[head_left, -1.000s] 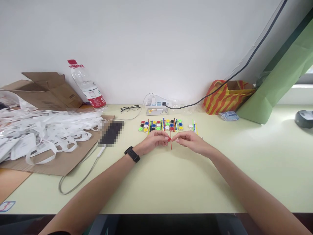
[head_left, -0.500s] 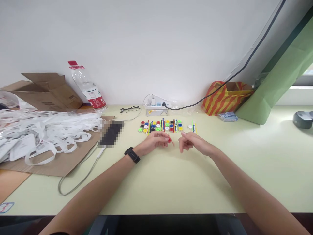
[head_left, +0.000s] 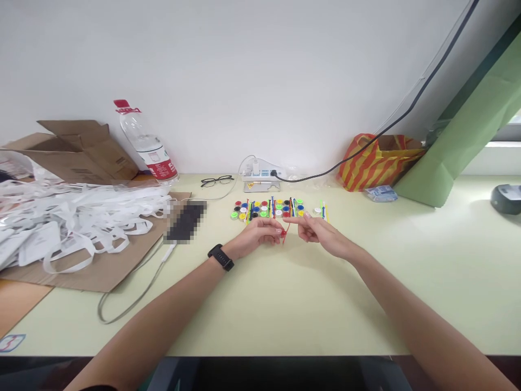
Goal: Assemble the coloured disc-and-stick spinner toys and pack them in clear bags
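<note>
My left hand (head_left: pixel 264 232), with a black watch on its wrist, pinches a small red propeller-like piece (head_left: pixel 284 234) between thumb and fingertips. A thin red blade sticks out past the fingers. From the right, my right hand (head_left: pixel 319 232) points its index finger at the upper end of that blade, its other fingers curled; whether the fingertip touches it I cannot tell. Behind the hands lie coloured round discs (head_left: pixel 279 213) in rows, with bundles of thin coloured sticks (head_left: pixel 272 207) between them. A white disc (head_left: pixel 317 210) and a few more sticks (head_left: pixel 323 210) lie to the right.
A white power strip (head_left: pixel 260 172) and black-framed glasses (head_left: pixel 217 181) lie by the wall. At left are a phone (head_left: pixel 185 221), white straps (head_left: pixel 89 222) on cardboard, an open box (head_left: pixel 77 155) and a tilted bottle (head_left: pixel 152 155). A striped bag (head_left: pixel 374 163) stands at the back right.
My right index finger has stretched out leftward to the red piece. The red blade has turned to a different angle in my left hand, which stays in place.
</note>
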`<state>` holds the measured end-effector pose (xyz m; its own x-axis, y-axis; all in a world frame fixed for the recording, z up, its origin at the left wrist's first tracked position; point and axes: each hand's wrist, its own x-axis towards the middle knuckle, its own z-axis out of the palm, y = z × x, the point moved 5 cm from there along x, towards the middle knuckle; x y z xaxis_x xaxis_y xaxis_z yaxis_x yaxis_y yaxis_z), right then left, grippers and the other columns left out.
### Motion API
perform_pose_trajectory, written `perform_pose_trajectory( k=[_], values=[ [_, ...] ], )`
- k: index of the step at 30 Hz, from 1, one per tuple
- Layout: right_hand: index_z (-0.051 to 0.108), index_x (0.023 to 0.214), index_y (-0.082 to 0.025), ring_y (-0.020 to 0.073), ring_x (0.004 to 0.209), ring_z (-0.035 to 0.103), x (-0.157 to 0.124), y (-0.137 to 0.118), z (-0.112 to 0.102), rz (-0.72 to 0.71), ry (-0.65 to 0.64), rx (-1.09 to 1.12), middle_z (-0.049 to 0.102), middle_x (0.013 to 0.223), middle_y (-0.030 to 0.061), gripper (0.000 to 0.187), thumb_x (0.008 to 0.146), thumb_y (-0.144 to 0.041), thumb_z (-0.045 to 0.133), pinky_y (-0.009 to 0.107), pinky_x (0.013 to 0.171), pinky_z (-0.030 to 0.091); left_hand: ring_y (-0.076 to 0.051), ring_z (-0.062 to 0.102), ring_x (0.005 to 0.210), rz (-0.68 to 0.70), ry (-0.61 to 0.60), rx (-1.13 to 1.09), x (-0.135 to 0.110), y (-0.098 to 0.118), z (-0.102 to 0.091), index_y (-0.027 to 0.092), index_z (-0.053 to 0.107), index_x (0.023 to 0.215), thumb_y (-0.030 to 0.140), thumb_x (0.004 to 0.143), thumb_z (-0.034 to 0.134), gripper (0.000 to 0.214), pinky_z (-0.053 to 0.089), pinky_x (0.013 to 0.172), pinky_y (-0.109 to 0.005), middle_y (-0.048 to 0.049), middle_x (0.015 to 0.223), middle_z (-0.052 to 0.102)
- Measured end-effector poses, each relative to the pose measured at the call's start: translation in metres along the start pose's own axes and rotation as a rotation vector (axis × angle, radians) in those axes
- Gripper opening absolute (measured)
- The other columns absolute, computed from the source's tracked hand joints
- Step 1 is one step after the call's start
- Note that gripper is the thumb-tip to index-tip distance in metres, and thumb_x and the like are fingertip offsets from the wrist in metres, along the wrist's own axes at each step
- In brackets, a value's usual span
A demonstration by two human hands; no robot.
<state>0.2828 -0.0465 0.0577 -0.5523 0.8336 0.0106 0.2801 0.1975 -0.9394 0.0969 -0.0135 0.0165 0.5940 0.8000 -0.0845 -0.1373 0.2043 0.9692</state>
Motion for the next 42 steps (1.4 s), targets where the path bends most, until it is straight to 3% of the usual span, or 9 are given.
perform_pose_trajectory(
  k=[3,8,13,20,26,30,34,38,42],
  values=[
    [0.081,0.107,-0.017,0.0158,0.064,0.039,-0.001,0.000,0.005,0.021,-0.076,-0.012,0.043,0.068,0.0019,0.083,0.100,-0.072,0.020,0.030,0.061,0.034,-0.014,0.065,0.071,0.003,-0.004,0.000,0.000,0.001,0.001,0.012,0.074,0.089,0.029,0.076,0.083,0.023,0.049,0.069,-0.028,-0.0074,0.082,0.071],
    [0.074,0.125,-0.018,0.0159,0.064,0.041,-0.001,-0.003,0.001,0.028,0.033,0.031,0.047,0.070,0.0020,0.077,0.100,-0.072,0.025,0.029,0.059,0.034,-0.014,0.065,0.071,-0.003,0.005,0.002,0.000,0.000,-0.001,0.012,0.074,0.089,0.028,0.076,0.084,0.023,0.049,0.069,-0.028,-0.0072,0.082,0.071],
    [0.069,0.132,-0.017,0.0139,0.061,0.040,0.000,-0.002,0.001,0.025,-0.056,0.059,0.052,0.073,0.0026,0.073,0.102,-0.067,0.025,0.028,0.057,0.035,-0.013,0.064,0.070,0.000,0.004,-0.016,0.002,-0.003,-0.003,0.013,0.075,0.089,0.027,0.075,0.084,0.022,0.048,0.068,-0.027,-0.0061,0.082,0.072],
    [0.054,0.144,-0.025,0.0165,0.074,0.062,0.008,0.012,0.010,-0.036,0.067,-0.123,0.069,0.105,0.0077,0.058,0.093,-0.053,0.062,0.030,0.066,0.050,-0.017,0.070,0.086,0.037,-0.026,0.032,-0.001,0.002,0.003,0.013,0.074,0.094,0.029,0.076,0.086,0.027,0.053,0.085,-0.032,-0.0085,0.091,0.074],
    [0.064,0.109,-0.019,0.0149,0.064,0.062,0.012,0.018,0.012,-0.062,0.070,0.034,0.068,0.079,0.0030,0.035,0.091,-0.048,0.066,0.030,0.064,0.052,-0.021,0.071,0.094,0.042,-0.051,0.134,0.000,-0.001,0.007,0.014,0.074,0.106,0.034,0.077,0.086,0.038,0.054,0.090,-0.037,-0.0126,0.105,0.076],
    [0.063,0.098,-0.018,0.0141,0.059,0.060,0.006,0.013,-0.015,-0.018,0.081,0.023,0.066,0.071,0.0016,0.026,0.088,-0.041,0.069,0.029,0.060,0.051,-0.017,0.068,0.083,0.009,-0.076,0.199,0.000,-0.002,0.008,0.020,0.065,0.133,0.040,0.085,0.078,0.053,0.054,0.078,-0.032,-0.0143,0.115,0.074],
    [0.058,0.090,-0.021,0.0153,0.058,0.062,-0.005,0.020,-0.062,0.086,0.210,-0.101,0.067,0.070,0.0011,0.018,0.082,-0.034,0.069,0.027,0.056,0.049,-0.014,0.064,0.080,0.009,-0.043,0.243,0.000,-0.003,0.006,0.018,0.067,0.127,0.039,0.088,0.074,0.045,0.052,0.075,-0.028,-0.0149,0.111,0.074],
    [0.056,0.080,-0.022,0.0158,0.054,0.061,-0.020,0.041,-0.111,0.305,0.421,-0.544,0.064,0.062,-0.0007,0.011,0.078,-0.028,0.064,0.026,0.051,0.042,-0.013,0.062,0.079,-0.008,-0.034,0.274,-0.001,-0.004,0.005,0.018,0.070,0.118,0.040,0.089,0.073,0.037,0.050,0.072,-0.026,-0.0127,0.108,0.074],
    [0.056,0.072,-0.021,0.0174,0.052,0.062,-0.035,0.071,-0.124,0.616,0.215,-0.670,0.068,0.065,0.0045,0.010,0.078,-0.027,0.062,0.028,0.050,0.041,-0.013,0.062,0.079,-0.009,-0.035,0.275,-0.001,-0.004,0.005,0.018,0.070,0.116,0.041,0.088,0.073,0.036,0.050,0.073,-0.027,-0.0114,0.106,0.073]
  ],
)
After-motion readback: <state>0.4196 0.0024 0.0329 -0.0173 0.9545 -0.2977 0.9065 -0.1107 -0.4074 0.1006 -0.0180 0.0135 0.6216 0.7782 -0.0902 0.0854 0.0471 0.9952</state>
